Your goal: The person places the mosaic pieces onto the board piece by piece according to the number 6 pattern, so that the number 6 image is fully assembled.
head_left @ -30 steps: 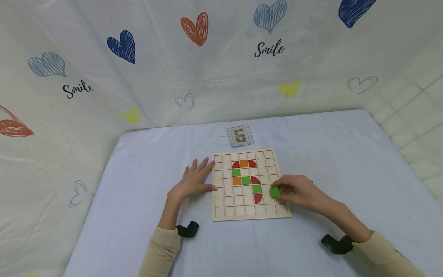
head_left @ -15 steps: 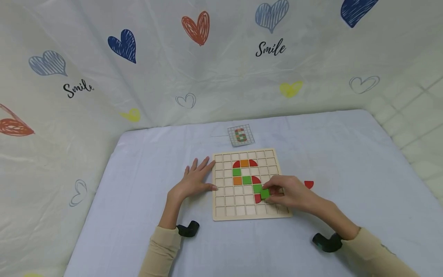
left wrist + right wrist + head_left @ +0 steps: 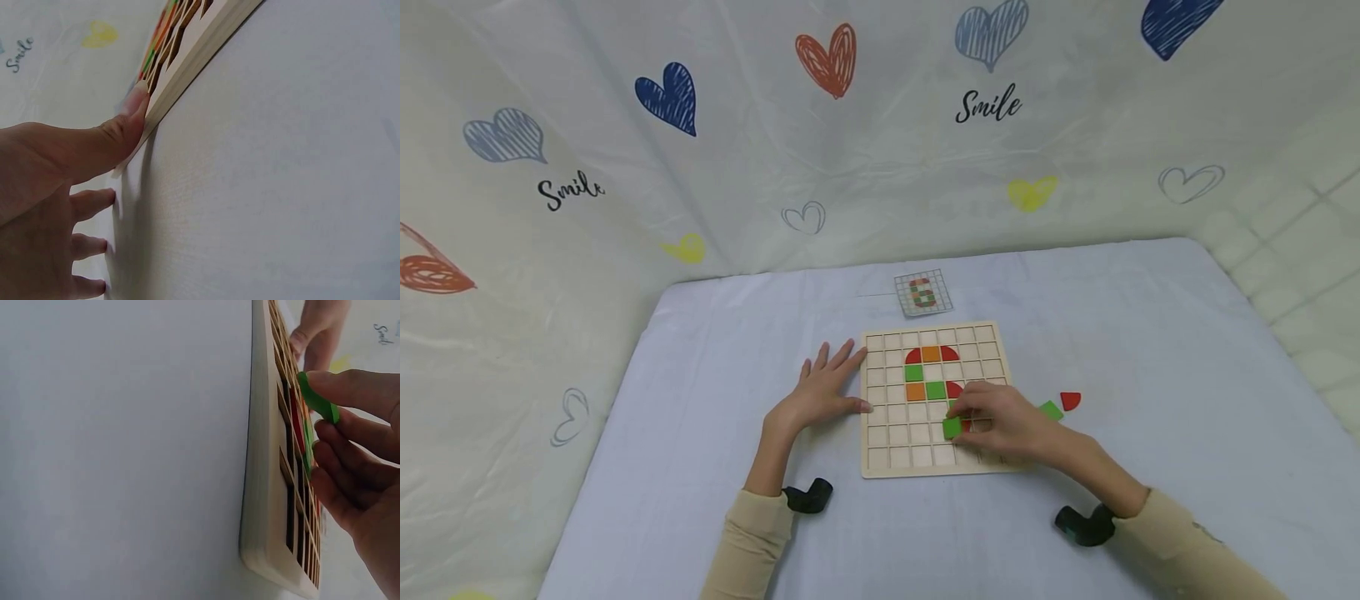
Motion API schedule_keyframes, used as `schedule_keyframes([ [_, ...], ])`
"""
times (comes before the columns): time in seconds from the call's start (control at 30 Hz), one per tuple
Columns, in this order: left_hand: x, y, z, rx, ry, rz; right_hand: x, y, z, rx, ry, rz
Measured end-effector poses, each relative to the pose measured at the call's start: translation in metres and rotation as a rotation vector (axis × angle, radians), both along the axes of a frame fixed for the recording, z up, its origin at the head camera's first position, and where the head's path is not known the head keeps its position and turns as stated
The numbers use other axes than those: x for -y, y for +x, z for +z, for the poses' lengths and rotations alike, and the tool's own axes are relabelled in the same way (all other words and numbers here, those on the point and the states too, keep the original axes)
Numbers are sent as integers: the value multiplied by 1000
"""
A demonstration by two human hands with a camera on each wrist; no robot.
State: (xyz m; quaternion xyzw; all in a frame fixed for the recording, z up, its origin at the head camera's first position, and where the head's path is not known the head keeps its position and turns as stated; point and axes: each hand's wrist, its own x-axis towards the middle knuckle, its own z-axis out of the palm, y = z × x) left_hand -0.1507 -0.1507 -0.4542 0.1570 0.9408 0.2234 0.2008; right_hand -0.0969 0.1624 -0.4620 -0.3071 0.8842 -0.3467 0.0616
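Note:
A wooden grid board (image 3: pixel 887 458) lies on the table, with red, orange and green tiles set in some of its squares. My right hand (image 3: pixel 1011 421) pinches a green square tile (image 3: pixel 952 428) between thumb and fingertips, over the lower middle of the board. In the right wrist view that green tile (image 3: pixel 319 400) is tilted, close above the grid. My left hand (image 3: pixel 820 394) lies with spread fingers at the board's left edge. Its thumb (image 3: pixel 128 122) rests on the rim in the left wrist view. The right hand partly covers a red quarter-round tile (image 3: pixel 966 426) on the board.
Behind the board lies a small pattern card (image 3: pixel 923 293) showing a 6-like figure on a grid. To the right of the board, a loose red tile (image 3: pixel 1071 401) and a loose green tile (image 3: pixel 1050 410) lie on the white cloth (image 3: pixel 737 333).
My right hand has carried the green tile leftward across the board, from the right-hand columns to the lower middle. The loose tiles at the right have come into view. My left hand stays put.

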Motion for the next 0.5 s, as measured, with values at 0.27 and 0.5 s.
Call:
schedule_keyframes([
  [0.27, -1, 1, 1, 4, 7, 0, 8, 1, -4, 15, 70, -3],
  [0.5, 0, 0, -1, 2, -5, -2, 14, 1, -4, -11, 108, -7],
])
